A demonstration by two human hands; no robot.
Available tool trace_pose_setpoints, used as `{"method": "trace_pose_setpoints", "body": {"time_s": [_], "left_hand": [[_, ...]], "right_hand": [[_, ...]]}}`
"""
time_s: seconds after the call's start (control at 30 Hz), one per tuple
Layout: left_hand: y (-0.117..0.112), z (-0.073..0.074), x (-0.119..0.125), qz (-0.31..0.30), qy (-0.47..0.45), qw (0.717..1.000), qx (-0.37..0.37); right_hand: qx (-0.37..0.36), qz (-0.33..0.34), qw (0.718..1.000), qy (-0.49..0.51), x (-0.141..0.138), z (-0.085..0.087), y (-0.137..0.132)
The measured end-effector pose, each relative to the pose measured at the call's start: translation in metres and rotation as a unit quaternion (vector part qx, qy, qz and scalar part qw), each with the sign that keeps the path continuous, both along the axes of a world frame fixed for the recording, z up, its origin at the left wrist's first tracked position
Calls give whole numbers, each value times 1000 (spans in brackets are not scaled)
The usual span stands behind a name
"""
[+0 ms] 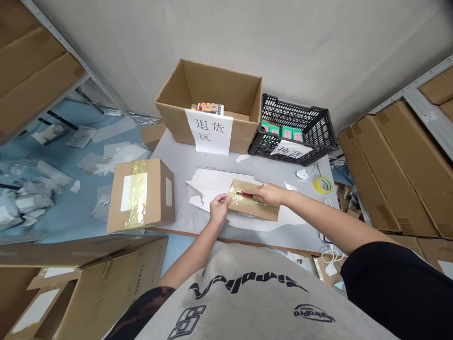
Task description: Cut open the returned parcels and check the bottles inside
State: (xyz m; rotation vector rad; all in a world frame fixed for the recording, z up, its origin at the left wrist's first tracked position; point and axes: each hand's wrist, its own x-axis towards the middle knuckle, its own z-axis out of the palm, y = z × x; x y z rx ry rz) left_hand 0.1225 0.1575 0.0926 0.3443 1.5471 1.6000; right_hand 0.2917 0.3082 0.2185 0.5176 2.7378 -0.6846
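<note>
Red tool (247,194), only partly visible

The scene is evenly lit; glare is noted on the left tape (138,193); edges are stretched, and left bags (27,203) are slightly blurred.

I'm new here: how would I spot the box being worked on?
Find the grey table. Near its front edge, on white paper, lies a small box. Unlike its neighbours, it has the left hand at one end and the right hand over its top.
</note>
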Motion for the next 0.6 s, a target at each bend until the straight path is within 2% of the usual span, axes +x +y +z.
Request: {"method": "trace_pose_setpoints", "body": {"time_s": [0.23,0.33,0.47,0.6], "left_hand": [[2,1,-4,7,-3,1000,-1],[4,1,-6,13,-5,1000,0],[6,1,-6,22,-14,1000,3],[7,1,-4,33,-33,999,11]], "right_hand": [[-3,-21,1000,-1,23,2,3],[30,-2,999,-30,31,6,1],[96,43,987,-120,38,18,-3],[123,64,977,-163,44,33,-10]]}}
